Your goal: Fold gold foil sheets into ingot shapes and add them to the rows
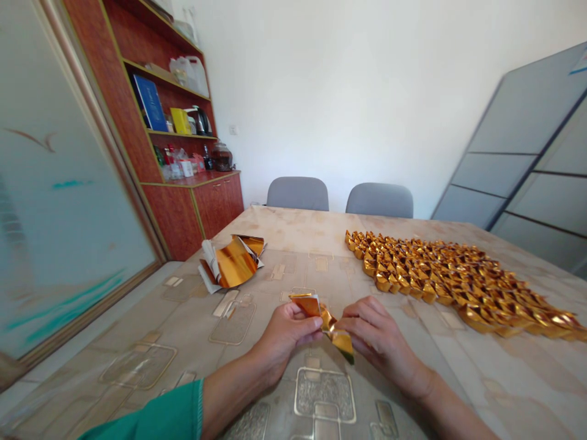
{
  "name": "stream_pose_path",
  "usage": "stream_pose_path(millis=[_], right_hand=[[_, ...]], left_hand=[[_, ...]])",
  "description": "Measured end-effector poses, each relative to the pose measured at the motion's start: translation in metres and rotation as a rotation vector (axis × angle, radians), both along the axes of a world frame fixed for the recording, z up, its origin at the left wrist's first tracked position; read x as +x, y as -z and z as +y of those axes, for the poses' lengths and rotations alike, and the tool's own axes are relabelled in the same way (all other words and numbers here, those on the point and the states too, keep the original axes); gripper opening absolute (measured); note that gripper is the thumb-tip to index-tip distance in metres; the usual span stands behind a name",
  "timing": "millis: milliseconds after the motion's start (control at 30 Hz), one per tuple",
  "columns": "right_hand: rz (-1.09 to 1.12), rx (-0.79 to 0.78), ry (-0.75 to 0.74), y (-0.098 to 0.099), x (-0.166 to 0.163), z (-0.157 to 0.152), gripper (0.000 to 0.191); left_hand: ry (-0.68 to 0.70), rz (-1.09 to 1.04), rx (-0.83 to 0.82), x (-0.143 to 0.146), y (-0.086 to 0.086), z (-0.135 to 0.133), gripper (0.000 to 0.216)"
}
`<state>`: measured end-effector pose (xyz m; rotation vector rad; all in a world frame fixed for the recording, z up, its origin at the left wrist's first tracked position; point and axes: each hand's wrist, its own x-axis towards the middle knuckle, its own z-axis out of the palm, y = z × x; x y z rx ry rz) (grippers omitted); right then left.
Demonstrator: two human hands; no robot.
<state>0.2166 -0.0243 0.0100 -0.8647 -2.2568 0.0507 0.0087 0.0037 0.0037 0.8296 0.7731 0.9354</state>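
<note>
Between my two hands, above the near part of the table, is a partly folded piece of gold foil paper (328, 320). My left hand (293, 327) pinches its left end, where a flat flap with a pale inner side stands up. On the other end the fingers of my right hand (378, 336) are closed, and a pointed tip hangs down beside them. To the right lie many folded gold paper ingots (426, 269), packed in close rows. A loose stack of gold foil sheets (236, 263), with white backs showing, rests farther off to the left.
A patterned cloth covers the table (279, 223). Two grey chairs (298, 193) stand at its far side. Left of them is a reddish wooden cabinet (192, 211) with filled shelves. Grey panelled doors (495, 146) are at the right, and a frosted glass door (68, 183) at the left.
</note>
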Motion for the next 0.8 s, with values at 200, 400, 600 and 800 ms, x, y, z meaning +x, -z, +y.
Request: stream_pose_path(millis=[200,400,600,800], right_hand=[[0.091,-0.190,-0.055,0.0048,0.0005,0.0055,0.018],[0.148,-0.297,-0.082,0.0069,-0.0007,0.0059,0.015],[0.172,-0.336,-0.119,0.0054,-0.0014,0.0078,0.009],[0.201,-0.334,-0.111,0.0068,0.0001,0.0087,0.012]], left_hand=[[-0.019,0.041,-0.029,-0.0002,-0.0012,-0.0011,0.035],[-0.030,0.063,-0.039,-0.0004,-0.0011,0.0011,0.037],[-0.025,0.072,-0.027,-0.0014,0.0024,0.0006,0.036],[-0.029,0.082,-0.003,-0.0007,-0.0022,-0.0011,0.034]])
